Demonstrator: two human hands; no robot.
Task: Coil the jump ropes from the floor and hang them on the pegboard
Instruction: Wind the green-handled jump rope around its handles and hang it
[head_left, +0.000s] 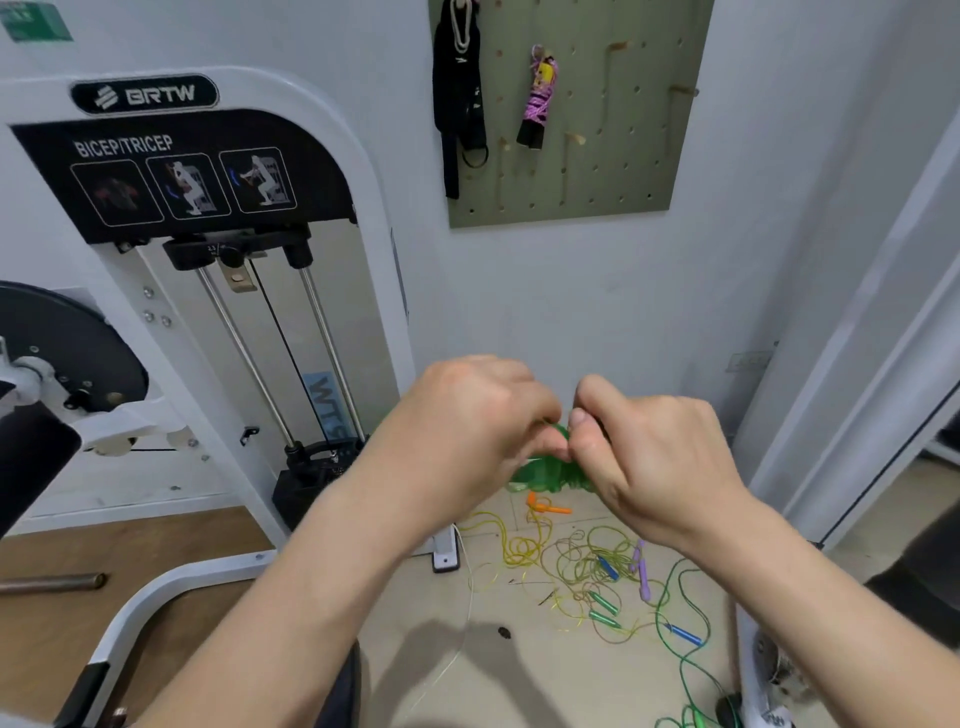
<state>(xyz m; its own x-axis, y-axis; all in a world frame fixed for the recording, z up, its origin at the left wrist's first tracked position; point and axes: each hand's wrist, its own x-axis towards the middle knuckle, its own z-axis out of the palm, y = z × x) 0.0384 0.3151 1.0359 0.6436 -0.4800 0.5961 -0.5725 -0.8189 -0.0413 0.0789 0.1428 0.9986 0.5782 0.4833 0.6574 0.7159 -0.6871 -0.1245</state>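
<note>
The left hand (467, 415) and the right hand (660, 457) meet in the middle. Both have their fingers curled tight around a bunched green jump rope (550, 475), which pokes out just below them. At 5 o'clock, more ropes (597, 566) lie tangled on the floor (519, 675). At 12 o'clock, the pegboard (623, 156) holds a wound-up pink rope (539, 98) and black straps (457, 98).

walls (545, 291): white | tile floor (415, 623): beige | wood-look strip (130, 551): left | BRTW bicep/tricep machine (332, 171): white, left | door frame (852, 364): right
</note>
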